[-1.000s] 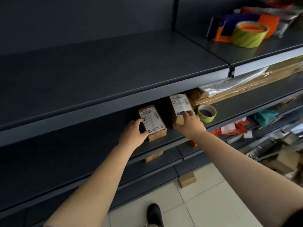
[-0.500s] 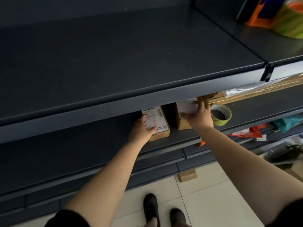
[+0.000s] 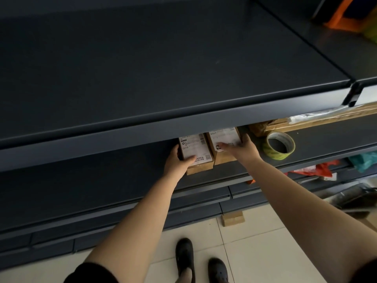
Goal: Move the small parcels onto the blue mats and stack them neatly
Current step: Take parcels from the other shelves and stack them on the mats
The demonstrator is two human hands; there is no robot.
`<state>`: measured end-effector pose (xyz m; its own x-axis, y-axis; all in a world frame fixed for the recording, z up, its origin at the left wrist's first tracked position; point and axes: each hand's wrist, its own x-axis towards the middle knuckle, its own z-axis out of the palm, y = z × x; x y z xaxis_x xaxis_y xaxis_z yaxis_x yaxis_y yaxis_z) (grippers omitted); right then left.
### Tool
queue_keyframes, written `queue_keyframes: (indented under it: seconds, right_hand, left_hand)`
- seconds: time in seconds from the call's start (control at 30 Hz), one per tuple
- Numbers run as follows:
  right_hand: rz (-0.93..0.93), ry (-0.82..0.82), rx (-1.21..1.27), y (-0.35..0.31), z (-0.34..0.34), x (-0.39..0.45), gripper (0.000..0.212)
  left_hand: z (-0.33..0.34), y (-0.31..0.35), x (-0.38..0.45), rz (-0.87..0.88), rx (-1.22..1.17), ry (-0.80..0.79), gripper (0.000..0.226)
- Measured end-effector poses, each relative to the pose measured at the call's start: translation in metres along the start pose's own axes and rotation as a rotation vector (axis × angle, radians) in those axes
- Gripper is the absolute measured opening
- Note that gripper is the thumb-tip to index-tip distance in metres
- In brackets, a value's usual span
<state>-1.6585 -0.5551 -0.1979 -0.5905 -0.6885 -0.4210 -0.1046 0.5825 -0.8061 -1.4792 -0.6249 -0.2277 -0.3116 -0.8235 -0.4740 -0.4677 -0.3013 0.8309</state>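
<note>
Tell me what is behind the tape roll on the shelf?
Behind the tape roll lie flat cardboard pieces and clear plastic. Farther back, the upper shelf hides everything.

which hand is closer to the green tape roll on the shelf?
Right. The right hand rests on a parcel just left of the tape roll; the left hand grips the next parcel, farther left.

Dim indoor scene. The dark shelves point(image 3: 163, 64) swallow most light, and the space beneath the top one lies in deep shadow. The pale floor point(image 3: 265, 252) and forearms look brightest. Straight shelf edges bow from wide-angle distortion. The right hand point(image 3: 242, 149) shows slight motion blur.
</note>
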Motion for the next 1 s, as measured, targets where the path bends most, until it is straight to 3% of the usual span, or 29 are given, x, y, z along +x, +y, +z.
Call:
queue_keyframes:
  seconds: [0.1, 0.23, 0.67, 0.87, 1.0]
  right_hand:
    - [0.008, -0.023, 0.124, 0.005, 0.000, -0.001, 0.075]
    - [0.019, -0.078, 0.268, 0.016, 0.003, -0.008, 0.044]
    - [-0.045, -0.218, 0.252, 0.008, 0.025, -0.038, 0.052]
    - [-0.126, -0.353, 0.269, -0.013, 0.040, -0.071, 0.050]
    - [-0.193, -0.452, 0.268, -0.026, 0.050, -0.096, 0.062]
  left_hand:
    - [0.001, -0.003, 0.001, 0.005, -0.046, 0.003, 0.074]
    - [-0.004, -0.006, -0.005, 0.006, -0.137, 0.023, 0.070]
    - [-0.040, -0.024, -0.047, -0.011, -0.278, 0.065, 0.064]
    - [-0.068, -0.028, -0.088, 0.003, -0.297, 0.175, 0.065]
    - [-0.087, -0.035, -0.120, 0.012, -0.317, 0.283, 0.069]
